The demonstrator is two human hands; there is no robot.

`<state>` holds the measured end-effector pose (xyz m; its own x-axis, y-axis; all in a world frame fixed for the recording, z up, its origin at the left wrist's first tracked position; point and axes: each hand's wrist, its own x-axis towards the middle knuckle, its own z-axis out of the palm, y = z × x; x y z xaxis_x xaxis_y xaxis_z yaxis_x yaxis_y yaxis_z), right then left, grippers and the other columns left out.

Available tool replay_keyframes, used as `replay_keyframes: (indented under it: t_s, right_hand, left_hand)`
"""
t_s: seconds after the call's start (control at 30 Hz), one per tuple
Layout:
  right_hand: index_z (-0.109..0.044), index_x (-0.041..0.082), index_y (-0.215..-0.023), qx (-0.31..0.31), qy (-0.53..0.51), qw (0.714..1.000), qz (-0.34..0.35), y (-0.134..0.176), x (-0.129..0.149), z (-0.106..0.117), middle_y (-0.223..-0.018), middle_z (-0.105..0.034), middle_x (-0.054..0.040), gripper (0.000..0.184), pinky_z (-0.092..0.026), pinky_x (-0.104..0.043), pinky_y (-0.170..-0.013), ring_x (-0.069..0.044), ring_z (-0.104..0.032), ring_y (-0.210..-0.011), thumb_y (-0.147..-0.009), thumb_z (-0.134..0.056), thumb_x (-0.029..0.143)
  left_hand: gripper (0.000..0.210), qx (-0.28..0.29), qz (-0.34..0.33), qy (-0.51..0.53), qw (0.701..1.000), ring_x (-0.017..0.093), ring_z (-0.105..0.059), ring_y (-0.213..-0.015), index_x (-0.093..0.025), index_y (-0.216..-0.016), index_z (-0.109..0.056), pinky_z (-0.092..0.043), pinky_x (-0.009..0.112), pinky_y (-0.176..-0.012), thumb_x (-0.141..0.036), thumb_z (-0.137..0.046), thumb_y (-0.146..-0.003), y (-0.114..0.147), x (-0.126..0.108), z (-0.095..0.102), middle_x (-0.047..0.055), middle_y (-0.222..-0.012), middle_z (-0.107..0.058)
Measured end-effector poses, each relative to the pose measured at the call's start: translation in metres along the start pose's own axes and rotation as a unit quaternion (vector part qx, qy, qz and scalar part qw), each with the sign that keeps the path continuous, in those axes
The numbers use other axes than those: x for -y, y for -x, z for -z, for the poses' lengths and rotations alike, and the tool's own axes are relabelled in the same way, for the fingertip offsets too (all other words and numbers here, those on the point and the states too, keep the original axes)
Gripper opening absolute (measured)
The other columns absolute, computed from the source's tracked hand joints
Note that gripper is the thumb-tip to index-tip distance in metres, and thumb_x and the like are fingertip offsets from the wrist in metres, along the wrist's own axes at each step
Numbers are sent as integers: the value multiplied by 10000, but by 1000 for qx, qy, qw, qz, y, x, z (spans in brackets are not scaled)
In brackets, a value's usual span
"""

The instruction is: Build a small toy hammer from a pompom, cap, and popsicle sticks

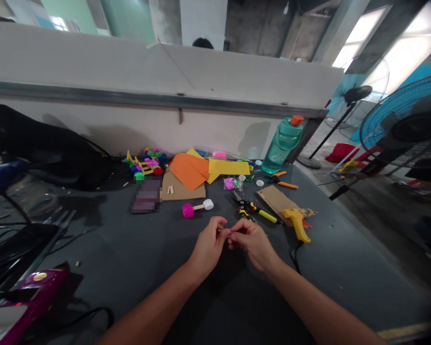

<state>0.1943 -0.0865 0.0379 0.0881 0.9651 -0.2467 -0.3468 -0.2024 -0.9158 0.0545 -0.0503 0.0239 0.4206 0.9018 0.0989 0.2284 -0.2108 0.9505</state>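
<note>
My left hand (211, 242) and my right hand (249, 241) meet over the dark table, fingertips pinched together. Whatever sits between them is too small and too covered to name. Just beyond lie black-and-yellow pliers (261, 212), near my right fingers. To the left is a wooden stick with a magenta cap and a white cap on its ends (198, 208). Short wooden sticks (170, 189) rest on a brown cardboard piece (185, 193), partly under orange sheets (189, 170). On the right, a yellow glue gun (299, 223) lies on another cardboard piece (275, 202).
Orange-handled pliers (285, 182) and a green bottle (282, 143) stand or lie at the back right. Colourful small toys (145, 163) and yellow strips (230, 167) line the back. A magenta device (39, 292) with a cord occupies the front left. Fans (409, 120) are beyond the right edge.
</note>
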Motion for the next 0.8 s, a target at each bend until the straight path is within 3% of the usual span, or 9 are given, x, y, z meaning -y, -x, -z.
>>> replay_keyframes:
  t_s: [0.1,0.2,0.33,0.5,0.8]
  right_hand:
    - [-579,172,-676,-43,-3,998,38,-9,4,9,-562,-623,24,249,-493,-235,-534,-114,-585,-525,-571,-782,270]
    - [-581,171,-674,-46,-26,998,46,-18,5,17,-571,-624,29,260,-501,-238,-560,-109,-587,-532,-555,-791,266]
    - [-589,169,-670,-24,-12,999,40,-21,3,17,-552,-618,28,261,-504,-246,-544,-115,-585,-525,-546,-794,272]
    - [-617,164,-687,0,12,999,30,-18,-2,11,-568,-634,14,237,-514,-250,-546,-117,-588,-529,-566,-782,282]
    - [-656,154,-818,-19,68,997,34,-19,-2,9,-627,-657,-7,303,-526,-266,-524,-157,-628,-596,-599,-759,336]
  left_hand:
    - [215,15,18,92,995,124,-541,-616,-189,-985,-506,-453,238,-542,-353,-450,-860,-8,10,2,-10,-744,-540]
    - [237,14,35,144,989,136,-560,-645,-182,-996,-529,-475,237,-524,-312,-533,-798,-16,19,5,-8,-743,-546]
    - [256,2,49,146,988,135,-578,-645,-175,-970,-571,-487,243,-532,-275,-595,-736,-19,22,8,10,-808,-598]
    - [158,-12,57,132,990,129,-588,-584,-170,-841,-590,-472,236,-552,-294,-598,-744,-15,15,9,-14,-662,-609]
    - [157,-47,82,144,985,126,-594,-555,-167,-776,-591,-446,208,-505,-316,-615,-733,-17,9,10,-18,-606,-627]
